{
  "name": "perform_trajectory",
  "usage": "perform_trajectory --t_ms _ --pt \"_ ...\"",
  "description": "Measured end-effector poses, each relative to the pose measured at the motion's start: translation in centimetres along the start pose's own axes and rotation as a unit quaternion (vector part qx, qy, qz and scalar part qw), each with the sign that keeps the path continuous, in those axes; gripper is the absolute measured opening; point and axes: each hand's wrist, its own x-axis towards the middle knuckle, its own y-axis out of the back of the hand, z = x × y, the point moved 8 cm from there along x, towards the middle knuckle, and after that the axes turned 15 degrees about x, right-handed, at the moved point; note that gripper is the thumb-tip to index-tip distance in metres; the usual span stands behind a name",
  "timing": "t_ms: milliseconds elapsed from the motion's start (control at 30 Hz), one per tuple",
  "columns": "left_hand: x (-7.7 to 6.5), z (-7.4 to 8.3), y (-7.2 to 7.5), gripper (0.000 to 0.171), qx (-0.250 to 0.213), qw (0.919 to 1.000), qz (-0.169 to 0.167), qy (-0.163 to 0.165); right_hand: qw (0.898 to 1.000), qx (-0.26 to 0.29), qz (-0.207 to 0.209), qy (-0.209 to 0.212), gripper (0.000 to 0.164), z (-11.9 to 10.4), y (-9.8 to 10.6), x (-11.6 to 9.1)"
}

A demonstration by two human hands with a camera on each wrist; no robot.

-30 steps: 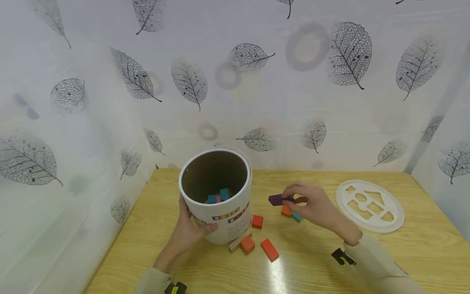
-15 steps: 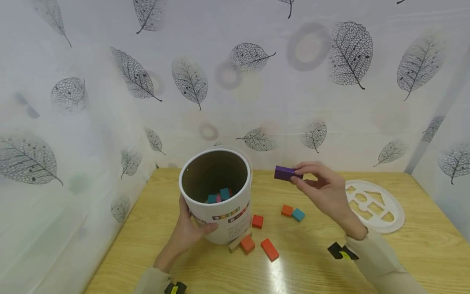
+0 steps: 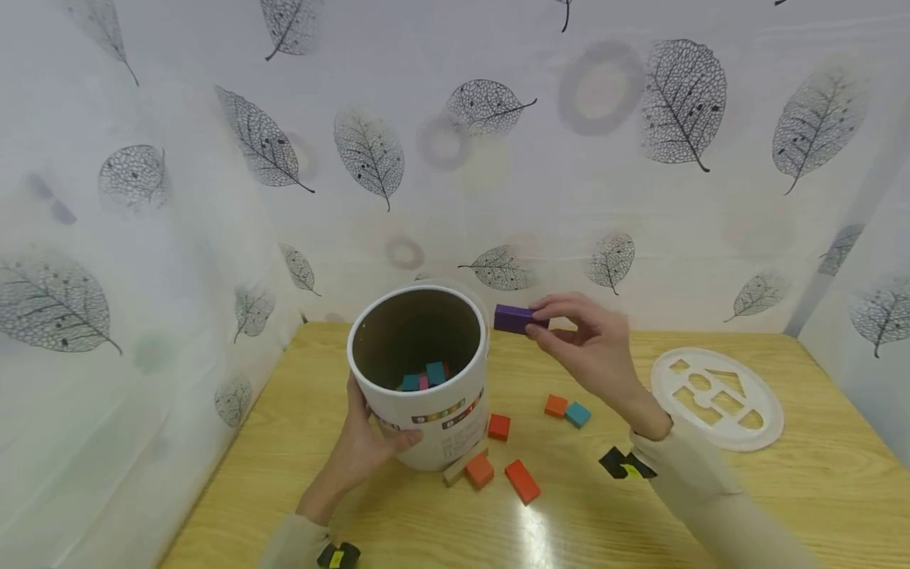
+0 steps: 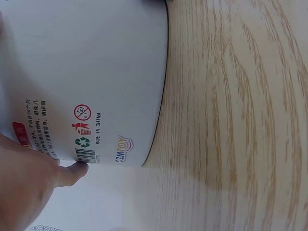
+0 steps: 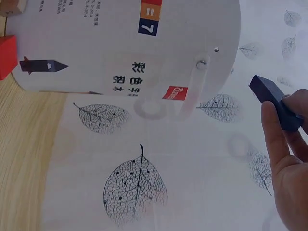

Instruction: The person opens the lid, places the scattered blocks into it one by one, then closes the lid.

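Note:
A white round toy bucket [image 3: 455, 419] stands on the table, with blue, pink and red blocks [image 3: 426, 378] inside. My left hand [image 3: 362, 446] holds it by its left side, thumb across the front; the left wrist view shows fingers [image 4: 72, 174] against the printed wall. In my right hand [image 3: 593, 344] a purple rectangular block [image 3: 513, 318] is pinched between thumb and fingers. It is raised above the table, just right of the bucket's rim. The right wrist view has the same block [image 5: 274, 98] beside the bucket's top edge.
Right of the bucket lie a red block [image 3: 499, 427], an orange block [image 3: 555, 405] and a blue block [image 3: 578, 415]. In front are an orange cube [image 3: 479, 471], a plain wooden block [image 3: 455, 476] and a long red block [image 3: 522, 482]. A white lid with cut-out shapes [image 3: 764, 395] lies far right.
My right hand has lifted the purple block from near the orange and blue blocks, then carried it left toward the bucket's rim. The left hand and bucket have stayed in place.

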Motion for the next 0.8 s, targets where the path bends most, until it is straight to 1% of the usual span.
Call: perform_trajectory --t_ms 133,233,367,533,633,800 --pt "0.0 0.0 0.0 0.133 0.0 1.0 0.0 -0.001 1.0 -0.007 -0.026 -0.004 0.02 0.9 -2.3 1.2" --pt "0.0 -0.1 0.0 0.134 -0.002 1.0 -0.002 0.001 0.999 -0.01 -0.048 0.009 0.02 1.4 -3.9 2.2" --pt "0.0 -0.1 0.0 0.133 0.003 1.0 -0.002 0.005 0.996 -0.028 -0.075 0.029 0.021 2.1 -6.0 3.2" --pt "0.0 -0.1 0.1 0.133 0.01 0.9999 -0.001 0.003 0.988 -0.085 -0.116 0.056 0.02 2.7 -8.3 3.6" --pt "0.0 -0.1 0.1 0.133 0.015 0.9999 0.0 0.002 0.982 -0.119 -0.133 0.067 0.018 2.9 -9.3 3.6" --pt "0.0 0.0 0.1 0.135 0.015 0.9999 0.003 -0.006 0.978 -0.133 -0.141 0.071 0.017 3.2 -10.1 3.6"
